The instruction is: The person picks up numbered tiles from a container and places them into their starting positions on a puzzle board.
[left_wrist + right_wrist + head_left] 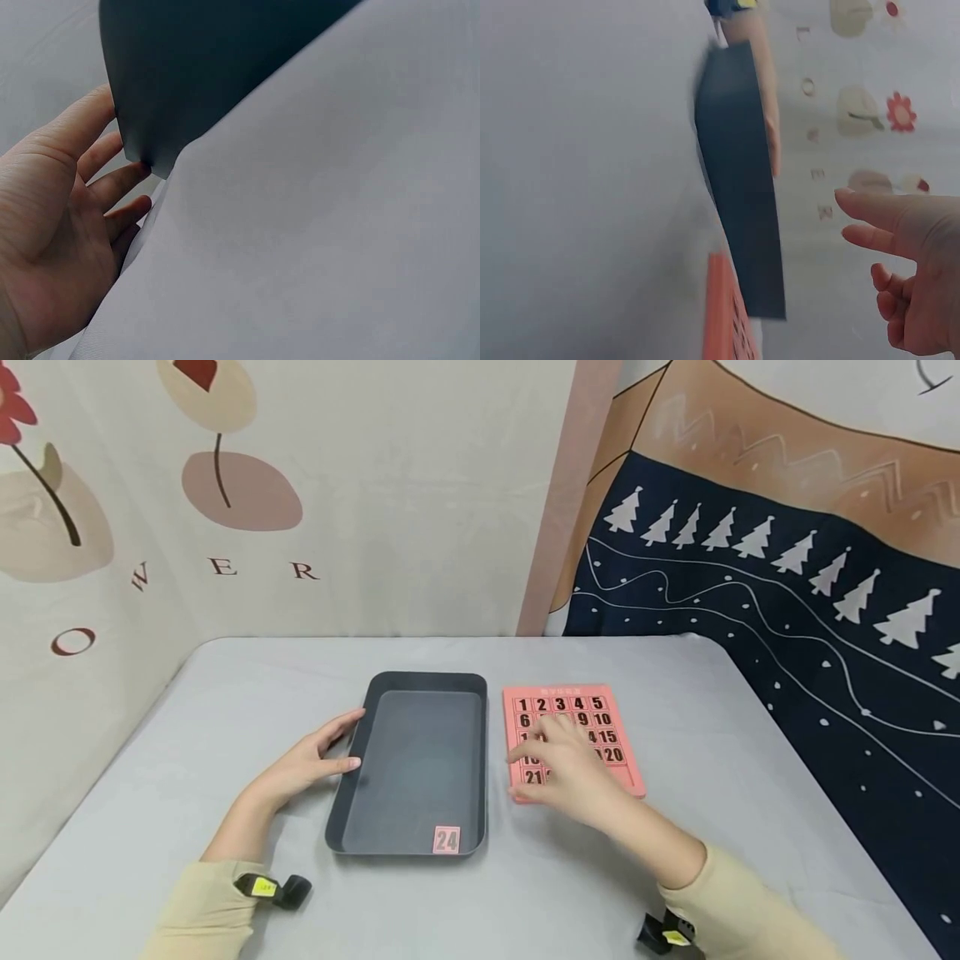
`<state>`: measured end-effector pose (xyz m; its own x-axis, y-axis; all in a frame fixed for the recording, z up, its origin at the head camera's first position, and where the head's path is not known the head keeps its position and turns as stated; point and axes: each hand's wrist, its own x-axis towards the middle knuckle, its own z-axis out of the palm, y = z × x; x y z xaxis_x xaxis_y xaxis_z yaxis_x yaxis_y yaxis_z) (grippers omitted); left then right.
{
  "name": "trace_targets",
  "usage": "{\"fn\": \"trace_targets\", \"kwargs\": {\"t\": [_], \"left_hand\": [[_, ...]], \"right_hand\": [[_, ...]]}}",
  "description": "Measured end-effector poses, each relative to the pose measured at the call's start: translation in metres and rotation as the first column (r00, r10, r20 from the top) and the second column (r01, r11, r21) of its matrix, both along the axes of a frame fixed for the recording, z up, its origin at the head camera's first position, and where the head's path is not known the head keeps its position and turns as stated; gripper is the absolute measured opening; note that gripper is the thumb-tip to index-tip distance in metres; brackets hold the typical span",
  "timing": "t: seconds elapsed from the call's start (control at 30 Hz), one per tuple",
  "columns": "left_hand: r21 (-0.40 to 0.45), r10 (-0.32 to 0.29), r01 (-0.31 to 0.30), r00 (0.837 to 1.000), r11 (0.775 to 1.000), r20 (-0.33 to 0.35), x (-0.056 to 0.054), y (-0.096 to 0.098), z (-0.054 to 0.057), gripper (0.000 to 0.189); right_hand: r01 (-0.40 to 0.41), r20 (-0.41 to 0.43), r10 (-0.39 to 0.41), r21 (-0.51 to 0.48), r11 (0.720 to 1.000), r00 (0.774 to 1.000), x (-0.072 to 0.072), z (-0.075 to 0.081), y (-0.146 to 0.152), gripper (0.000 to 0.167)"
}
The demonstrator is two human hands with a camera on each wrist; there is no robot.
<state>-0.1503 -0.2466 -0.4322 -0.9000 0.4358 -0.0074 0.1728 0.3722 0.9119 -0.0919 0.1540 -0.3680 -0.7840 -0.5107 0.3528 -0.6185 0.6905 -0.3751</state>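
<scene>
My left hand (296, 764) rests against the left side of a dark grey rectangular tray (420, 760), its thumb and fingertips at the outer wall. In the left wrist view the fingers (120, 184) lie loosely bent beside the tray's corner (180, 75). A pink tile (446, 840) marked 24 lies in the tray's near right corner. Over a pink number board (628, 781) hovers my right hand (562, 768), fingers loosely bent and apart, holding nothing. The hand hides several of the board's black-numbered tiles. In the right wrist view, thumb and index finger (870, 210) stand apart.
A pale cloth covers the table (525, 902). Behind it hang a cream curtain (412, 485) with flowers and letters and a dark blue cloth (750, 593) with white trees. Each wrist wears a small black camera.
</scene>
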Motion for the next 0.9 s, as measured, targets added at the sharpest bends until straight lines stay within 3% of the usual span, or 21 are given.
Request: {"fn": "trace_targets", "kwargs": {"t": [0.13,0.37,0.5,0.9], "left_hand": [[-0.003,0.001,-0.001,1.0,1.0,0.001,0.0,0.001,0.0,0.074],[-0.017,0.0,0.0,1.0,1.0,-0.005,0.0,0.0,0.001,0.076],[-0.017,0.001,-0.001,1.0,1.0,-0.013,-0.001,0.0,0.001,0.076],[-0.007,-0.002,0.002,1.0,1.0,-0.012,-0.001,-0.001,-0.001,0.075]], "right_hand": [[-0.046,-0.006,0.047,0.029,0.999,0.999,0.002,-0.007,-0.021,0.033],[-0.082,0.092,0.072,0.105,0.991,0.993,0.007,-0.025,-0.052,0.038],[-0.102,0.096,0.086,0.179,0.979,0.992,0.007,-0.032,-0.063,0.039],[-0.138,0.066,0.122,0.373,0.917,0.99,0.005,-0.03,-0.082,0.033]]}}
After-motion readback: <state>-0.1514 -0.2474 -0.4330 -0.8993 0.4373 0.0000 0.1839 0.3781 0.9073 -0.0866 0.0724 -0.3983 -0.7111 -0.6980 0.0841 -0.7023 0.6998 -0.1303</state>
